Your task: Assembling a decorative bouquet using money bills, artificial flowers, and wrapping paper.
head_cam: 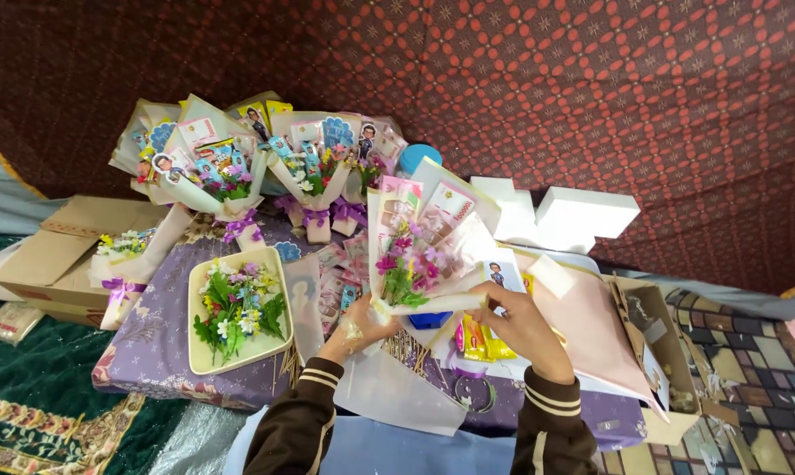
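My left hand point(360, 327) grips the lower stem end of a bouquet point(419, 251) wrapped in cream paper, with pink and purple flowers, green leaves and folded paper notes fanned behind. My right hand point(518, 324) holds the bouquet's right side, fingers on the cream wrap next to a small cut-out figure card point(496, 274). Both sleeves are dark brown with pale stripes at the cuffs. A sheet of translucent wrapping paper point(393, 391) lies under my wrists on the low table's purple floral cloth point(156, 343).
A cream tray point(199, 356) holding loose artificial flowers sits left of my hands. Several finished bouquets point(239, 167) lean at the back, one more point(129, 255) at the left. White foam blocks point(582, 215), cardboard boxes point(50, 255) and pink paper point(591, 330) surround the table. A patterned red cloth hangs behind.
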